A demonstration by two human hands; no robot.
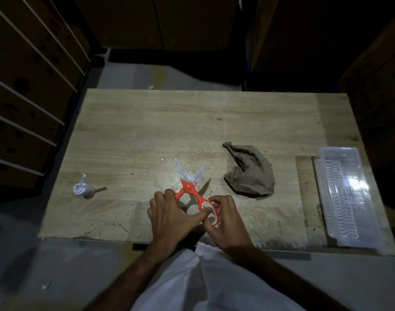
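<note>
Orange-handled scissors point(189, 189) lie near the front middle of the wooden table point(147, 135), blades spread apart and pointing away from me. My left hand point(169, 215) grips the left handle, its thumb reaching across to the right handle loop. My right hand point(225, 221) holds the right handle loop point(211, 209) with curled fingers. The blades point(192, 171) look pale and shiny, as if wrapped in clear plastic; I cannot tell for sure.
A crumpled brown-grey cloth point(251, 175) lies right of the scissors. A clear plastic tray with a ribbed insert point(346, 198) sits at the table's right edge. A small white bottle with a nozzle point(83, 187) lies at the left. Dark shelves and boxes surround the table.
</note>
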